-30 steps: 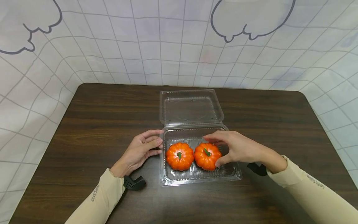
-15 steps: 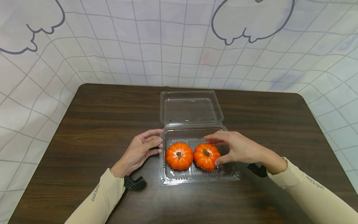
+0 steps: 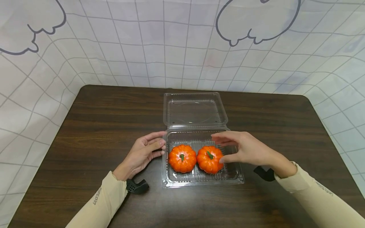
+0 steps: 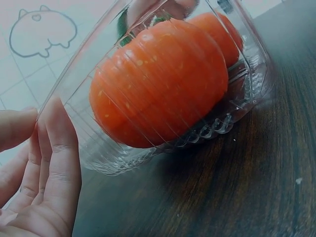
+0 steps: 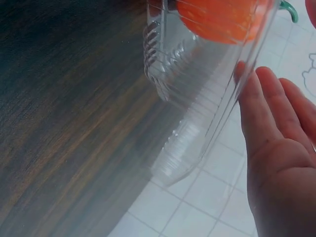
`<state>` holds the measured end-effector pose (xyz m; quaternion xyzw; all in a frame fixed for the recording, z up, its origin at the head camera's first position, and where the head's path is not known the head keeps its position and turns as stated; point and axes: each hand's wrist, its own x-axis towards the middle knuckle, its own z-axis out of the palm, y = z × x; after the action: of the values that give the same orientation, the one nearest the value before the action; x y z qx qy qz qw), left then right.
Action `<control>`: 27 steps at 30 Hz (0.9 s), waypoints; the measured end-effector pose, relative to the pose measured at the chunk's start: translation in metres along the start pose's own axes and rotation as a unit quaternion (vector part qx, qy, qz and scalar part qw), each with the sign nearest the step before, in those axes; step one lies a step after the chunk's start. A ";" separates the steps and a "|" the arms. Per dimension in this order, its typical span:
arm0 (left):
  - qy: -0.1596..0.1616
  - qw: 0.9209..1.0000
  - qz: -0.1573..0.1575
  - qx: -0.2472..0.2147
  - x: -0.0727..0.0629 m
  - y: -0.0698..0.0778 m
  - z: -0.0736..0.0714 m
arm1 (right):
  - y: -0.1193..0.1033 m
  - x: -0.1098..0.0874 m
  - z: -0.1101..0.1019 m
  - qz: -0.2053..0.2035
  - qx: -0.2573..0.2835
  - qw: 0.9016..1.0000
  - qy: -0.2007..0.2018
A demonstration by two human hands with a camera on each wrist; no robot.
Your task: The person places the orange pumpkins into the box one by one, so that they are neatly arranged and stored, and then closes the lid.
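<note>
A clear plastic clamshell container (image 3: pixel 182 184) lies with its lid folded back. Inside its base sit two orange pumpkins side by side, a left pumpkin (image 3: pixel 182 160) and a right pumpkin (image 3: pixel 210 161), both with green stems. At the container's left rim, my left hand (image 3: pixel 144 153) pinches the edge between thumb and fingers, as the left wrist view shows. My right hand (image 3: pixel 242 148) hovers over the right side of the base, its fingers spread and rather straight. The thumb tip is close beside the right pumpkin; whether it touches cannot be told.
The transparent lid (image 3: pixel 196 110) lies behind the base on the dark wooden table (image 3: pixel 119 114). A white gridded curtain (image 3: pixel 128 44) with cartoon outlines surrounds the table's back and sides. Black wrist mounts (image 3: pixel 137 186) sit below both hands.
My right hand has let go of the right pumpkin, its fingers widening and drawing slightly right. The left hand stays at the container rim.
</note>
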<state>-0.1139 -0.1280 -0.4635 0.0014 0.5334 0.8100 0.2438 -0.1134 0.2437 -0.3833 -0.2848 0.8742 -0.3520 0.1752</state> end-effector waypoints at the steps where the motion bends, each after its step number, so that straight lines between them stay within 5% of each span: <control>1: 0.000 1.000 -0.001 0.001 0.000 0.000 0.000 | 0.000 0.000 -0.001 -0.003 0.004 1.000 0.006; 12: 0.005 1.000 -0.007 0.006 0.000 0.002 0.000 | 0.012 -0.007 -0.010 0.002 0.085 0.993 0.081; 18: 0.006 1.000 -0.005 0.009 0.001 0.001 0.000 | 0.021 -0.009 -0.015 0.017 0.170 0.974 0.151; 27: 0.011 1.000 -0.005 0.012 0.001 0.001 -0.001 | 0.034 -0.009 -0.016 0.080 0.213 0.948 0.221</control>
<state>-0.1156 -0.1286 -0.4629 -0.0077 0.5460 0.8020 0.2420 -0.1274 0.2779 -0.3958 -0.0850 0.8158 -0.5687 0.0621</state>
